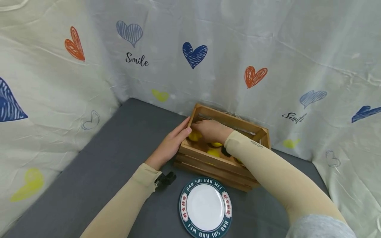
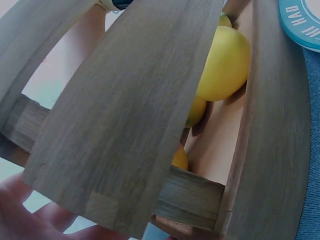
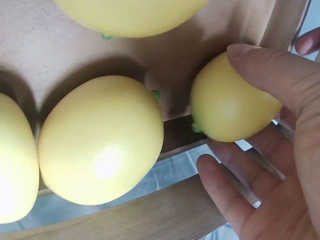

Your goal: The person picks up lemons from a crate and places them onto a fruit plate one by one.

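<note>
A slatted wooden crate (image 1: 214,169) stands at the back of the table with several yellow lemons in it. My left hand (image 1: 168,145) holds the crate's left end, thumb at the top rim; in the left wrist view its fingers (image 2: 50,214) reach along a slat. My right hand (image 1: 212,129) is down inside the crate at that same end. There it grips a lemon (image 3: 232,100) with a green stem nub, thumb on top and fingers beneath. Another lemon (image 3: 102,140) lies beside it on the crate floor.
In front of the crate lies a round plate (image 1: 205,207) with a dark green lettered rim. The grey tabletop (image 1: 119,142) stretches left. A white curtain (image 1: 220,33) printed with hearts hangs close behind the crate. A black camera (image 1: 165,179) sits on my left wrist.
</note>
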`<control>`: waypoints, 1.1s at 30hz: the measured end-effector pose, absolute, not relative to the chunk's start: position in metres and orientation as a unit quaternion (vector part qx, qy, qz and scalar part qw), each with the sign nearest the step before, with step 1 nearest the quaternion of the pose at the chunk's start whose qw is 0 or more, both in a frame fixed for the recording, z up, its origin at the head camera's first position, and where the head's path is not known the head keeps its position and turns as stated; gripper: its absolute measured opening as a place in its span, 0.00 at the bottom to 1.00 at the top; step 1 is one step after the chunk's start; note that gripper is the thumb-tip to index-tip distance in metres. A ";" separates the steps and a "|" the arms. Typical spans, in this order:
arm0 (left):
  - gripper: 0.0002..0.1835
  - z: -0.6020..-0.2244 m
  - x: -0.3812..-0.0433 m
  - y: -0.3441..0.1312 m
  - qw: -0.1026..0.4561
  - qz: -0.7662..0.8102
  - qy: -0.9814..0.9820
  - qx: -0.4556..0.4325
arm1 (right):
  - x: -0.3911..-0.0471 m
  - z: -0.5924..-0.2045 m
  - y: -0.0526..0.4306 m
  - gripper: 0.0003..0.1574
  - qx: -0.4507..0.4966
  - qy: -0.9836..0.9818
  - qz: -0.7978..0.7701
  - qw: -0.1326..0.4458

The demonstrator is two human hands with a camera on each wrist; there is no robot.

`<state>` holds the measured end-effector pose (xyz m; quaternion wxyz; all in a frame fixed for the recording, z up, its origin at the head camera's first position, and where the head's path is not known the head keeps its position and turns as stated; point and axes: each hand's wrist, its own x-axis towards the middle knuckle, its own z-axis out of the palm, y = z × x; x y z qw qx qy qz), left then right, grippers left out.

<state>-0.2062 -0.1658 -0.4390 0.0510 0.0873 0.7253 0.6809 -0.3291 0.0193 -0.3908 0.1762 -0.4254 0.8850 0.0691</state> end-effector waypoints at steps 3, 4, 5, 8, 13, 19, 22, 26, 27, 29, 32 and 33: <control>0.34 -0.438 -0.205 -0.164 0.051 0.682 0.725 0.086 | -0.327 -0.391 0.022 0.40 -0.437 0.881 0.060 0.172; 0.34 -0.439 -0.205 -0.164 0.051 0.681 0.726 0.084 | -0.327 -0.390 0.022 0.39 -0.440 0.880 0.058 0.172; 0.34 -0.438 -0.205 -0.163 0.051 0.682 0.725 0.085 | -0.326 -0.390 0.023 0.40 -0.440 0.879 0.057 0.172; 0.34 -0.438 -0.205 -0.160 0.054 0.683 0.723 0.089 | -0.324 -0.388 0.029 0.40 -0.431 0.883 0.064 0.174; 0.34 -0.439 -0.204 -0.157 0.061 0.683 0.723 0.089 | -0.320 -0.385 0.041 0.30 -0.428 0.885 0.064 0.173; 0.33 -0.438 -0.206 -0.155 0.059 0.672 0.732 0.091 | -0.312 -0.366 0.055 0.35 -0.398 0.899 0.025 0.181; 0.33 -0.437 -0.208 -0.155 0.059 0.668 0.737 0.087 | -0.304 -0.354 0.061 0.39 -0.381 0.906 0.018 0.186; 0.34 -0.436 -0.209 -0.157 0.057 0.662 0.743 0.077 | -0.291 -0.338 0.069 0.38 -0.376 0.908 0.018 0.182; 0.33 -0.436 -0.208 -0.158 0.056 0.662 0.743 0.076 | -0.287 -0.335 0.071 0.38 -0.375 0.910 0.018 0.177; 0.34 -0.437 -0.208 -0.159 0.053 0.664 0.742 0.078 | -0.279 -0.327 0.076 0.36 -0.375 0.912 0.016 0.167; 0.34 -0.437 -0.208 -0.162 0.050 0.668 0.739 0.080 | -0.268 -0.319 0.083 0.36 -0.370 0.916 0.013 0.155; 0.34 -0.438 -0.208 -0.164 0.049 0.668 0.738 0.081 | -0.264 -0.316 0.085 0.36 -0.368 0.917 0.011 0.154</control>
